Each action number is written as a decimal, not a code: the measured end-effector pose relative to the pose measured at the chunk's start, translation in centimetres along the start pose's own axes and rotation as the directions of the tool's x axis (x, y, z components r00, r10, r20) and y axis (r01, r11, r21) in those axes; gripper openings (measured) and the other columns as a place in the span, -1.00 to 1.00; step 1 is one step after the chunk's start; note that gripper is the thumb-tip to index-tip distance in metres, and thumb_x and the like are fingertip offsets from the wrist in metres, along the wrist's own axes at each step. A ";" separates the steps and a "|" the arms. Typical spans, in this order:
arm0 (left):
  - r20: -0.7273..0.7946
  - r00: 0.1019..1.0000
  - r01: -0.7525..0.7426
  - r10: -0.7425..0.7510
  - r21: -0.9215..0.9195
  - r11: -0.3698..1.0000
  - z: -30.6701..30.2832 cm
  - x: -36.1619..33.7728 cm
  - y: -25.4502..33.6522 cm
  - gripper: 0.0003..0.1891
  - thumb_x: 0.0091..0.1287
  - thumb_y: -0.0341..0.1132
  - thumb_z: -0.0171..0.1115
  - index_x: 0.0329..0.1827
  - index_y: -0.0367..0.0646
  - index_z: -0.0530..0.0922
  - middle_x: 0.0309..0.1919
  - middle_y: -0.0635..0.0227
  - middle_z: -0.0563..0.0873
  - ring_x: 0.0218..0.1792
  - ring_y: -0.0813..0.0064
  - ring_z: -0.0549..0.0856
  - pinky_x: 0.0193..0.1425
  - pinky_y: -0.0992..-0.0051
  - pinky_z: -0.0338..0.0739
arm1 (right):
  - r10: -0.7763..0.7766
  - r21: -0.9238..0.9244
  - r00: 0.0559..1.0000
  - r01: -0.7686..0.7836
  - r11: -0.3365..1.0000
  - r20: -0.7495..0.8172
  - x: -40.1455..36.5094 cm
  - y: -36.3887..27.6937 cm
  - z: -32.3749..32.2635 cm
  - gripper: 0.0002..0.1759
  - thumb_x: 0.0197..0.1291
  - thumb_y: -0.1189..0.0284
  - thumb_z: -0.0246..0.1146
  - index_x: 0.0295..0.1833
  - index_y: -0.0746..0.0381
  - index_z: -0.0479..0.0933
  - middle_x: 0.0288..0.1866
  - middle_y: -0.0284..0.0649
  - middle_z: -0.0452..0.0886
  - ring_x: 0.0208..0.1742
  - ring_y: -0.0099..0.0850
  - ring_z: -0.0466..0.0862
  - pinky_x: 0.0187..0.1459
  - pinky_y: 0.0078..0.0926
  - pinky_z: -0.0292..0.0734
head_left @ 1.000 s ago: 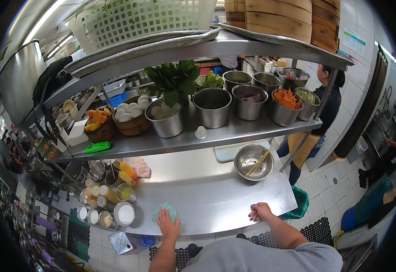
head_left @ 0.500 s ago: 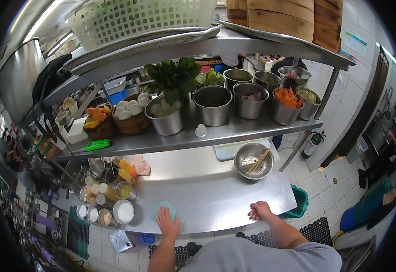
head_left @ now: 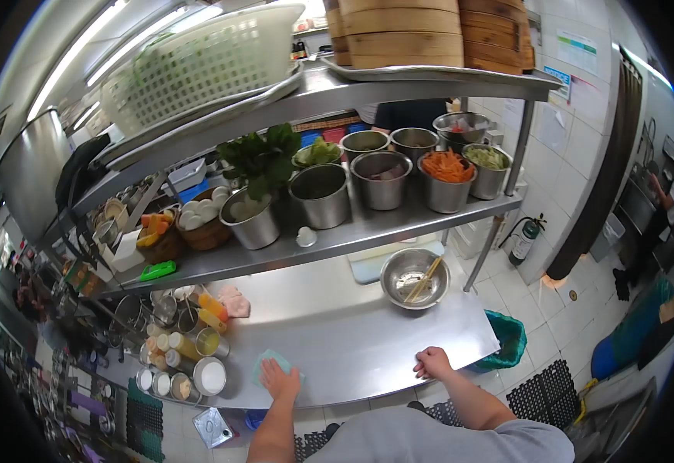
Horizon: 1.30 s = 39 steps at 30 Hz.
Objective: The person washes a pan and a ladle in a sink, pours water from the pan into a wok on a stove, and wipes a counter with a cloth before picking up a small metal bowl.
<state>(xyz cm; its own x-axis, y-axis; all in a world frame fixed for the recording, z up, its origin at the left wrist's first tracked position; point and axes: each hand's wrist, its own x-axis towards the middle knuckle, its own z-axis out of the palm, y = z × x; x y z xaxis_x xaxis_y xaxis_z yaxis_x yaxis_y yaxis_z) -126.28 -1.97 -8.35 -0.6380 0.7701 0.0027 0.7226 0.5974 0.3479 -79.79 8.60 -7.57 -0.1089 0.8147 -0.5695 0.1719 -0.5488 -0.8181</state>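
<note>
My left hand (head_left: 280, 380) lies flat, palm down, on a pale green cloth (head_left: 266, 360) at the front left of the steel table (head_left: 329, 339). Its fingers are stretched out over the cloth, which shows around them. Close to the table's front right edge is my right hand (head_left: 432, 363), its fingers curled into a loose fist with nothing visible in it. Behind that hand stands a metal bowl (head_left: 397, 292) with wooden chopsticks (head_left: 425, 279) leaning inside.
Squeeze bottles (head_left: 183, 344) and a tub of white contents (head_left: 211, 376) crowd the table's left end. A pink cloth (head_left: 234, 302) lies behind them. Above runs a steel shelf (head_left: 337, 245) of ingredient pots. A green-lined bin (head_left: 509, 339) stands off the right edge.
My view has turned to the right, so the shelf and bowl sit further left in it. The cloth shows more to the left of my left hand. My right hand stays curled.
</note>
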 end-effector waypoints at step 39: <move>-0.239 0.967 0.081 -0.086 -0.031 0.996 4.7 -7.6 12.9 -0.16 0.21 -0.07 0.41 0.53 -0.34 0.43 0.66 -0.10 0.27 0.72 -0.06 0.13 0.80 -0.12 -0.18 | -0.677 -0.880 0.697 0.449 0.153 0.238 1.6 -1.8 -14.6 -0.28 0.22 0.15 0.28 0.48 0.21 0.52 0.52 0.18 0.41 0.60 0.22 0.28 0.58 0.29 0.05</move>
<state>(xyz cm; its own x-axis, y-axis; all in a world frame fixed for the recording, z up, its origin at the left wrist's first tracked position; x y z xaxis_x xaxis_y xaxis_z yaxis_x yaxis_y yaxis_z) -110.85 0.96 -8.24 -0.7428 0.6398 0.1970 0.6599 0.6503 0.3763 -65.94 13.62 -5.81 -0.4250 0.8946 0.1380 0.8392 0.4466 -0.3104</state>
